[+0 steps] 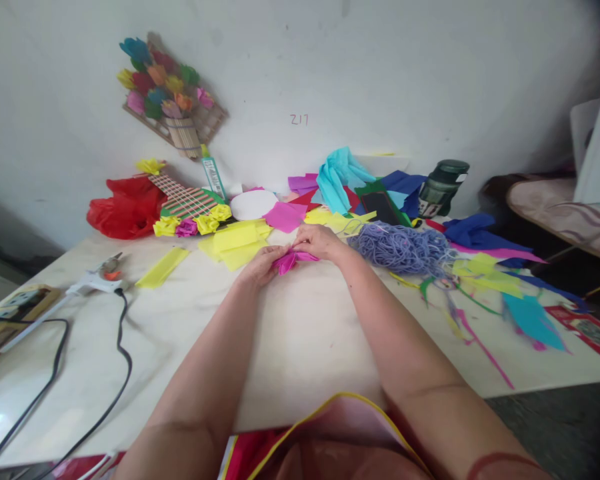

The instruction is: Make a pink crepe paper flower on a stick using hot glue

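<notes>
Centre frame: left hand (263, 264) and right hand (320, 241) are pinching pink paper (291, 259) between them. Paper is sitting between both fingertips, touching the table (300, 333).

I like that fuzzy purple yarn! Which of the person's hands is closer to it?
Right. The right hand sits just left of the purple yarn, pinching the pink paper. The left hand grips the paper's other side, farther from the yarn.

1. A home craft corner: coloured paper sheets (240, 241), yarn (403, 248) and a glue gun (97, 280) cover the table (290, 347).
2. Paper flowers (167, 90) hang on the plain wall (380, 67).
3. A bed (565, 203) stands beside.
</notes>
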A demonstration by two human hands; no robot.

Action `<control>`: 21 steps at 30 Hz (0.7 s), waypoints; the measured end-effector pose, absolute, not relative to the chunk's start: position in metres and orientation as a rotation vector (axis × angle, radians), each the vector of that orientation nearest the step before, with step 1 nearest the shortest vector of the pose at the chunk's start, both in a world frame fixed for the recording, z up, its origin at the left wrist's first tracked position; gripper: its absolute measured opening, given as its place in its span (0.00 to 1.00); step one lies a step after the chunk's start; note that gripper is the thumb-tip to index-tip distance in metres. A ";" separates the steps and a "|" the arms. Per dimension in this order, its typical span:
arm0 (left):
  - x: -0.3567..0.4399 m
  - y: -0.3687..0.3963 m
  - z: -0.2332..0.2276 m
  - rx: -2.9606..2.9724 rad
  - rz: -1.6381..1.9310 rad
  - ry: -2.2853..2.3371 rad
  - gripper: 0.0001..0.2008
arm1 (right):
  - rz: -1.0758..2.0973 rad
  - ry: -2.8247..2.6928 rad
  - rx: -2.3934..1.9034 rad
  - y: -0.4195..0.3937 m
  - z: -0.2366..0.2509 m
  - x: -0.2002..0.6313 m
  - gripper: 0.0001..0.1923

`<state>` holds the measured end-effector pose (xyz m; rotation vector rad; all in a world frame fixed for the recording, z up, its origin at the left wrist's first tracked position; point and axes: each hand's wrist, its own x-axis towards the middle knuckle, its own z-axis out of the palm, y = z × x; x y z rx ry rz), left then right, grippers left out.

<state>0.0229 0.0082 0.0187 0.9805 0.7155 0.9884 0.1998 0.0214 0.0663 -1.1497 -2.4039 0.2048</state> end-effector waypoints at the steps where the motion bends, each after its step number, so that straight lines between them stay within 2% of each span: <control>1: 0.023 0.008 0.019 0.972 0.999 0.724 0.12 | 0.187 -2.408 -1.167 0.020 0.067 0.199 0.07; 16: 0.023 0.009 0.021 0.968 0.978 0.694 0.10 | 0.037 -2.423 -1.289 0.009 0.079 0.195 0.07; 21: 0.022 0.010 0.022 0.901 0.951 0.773 0.05 | -0.090 -2.503 -1.332 0.002 0.084 0.188 0.09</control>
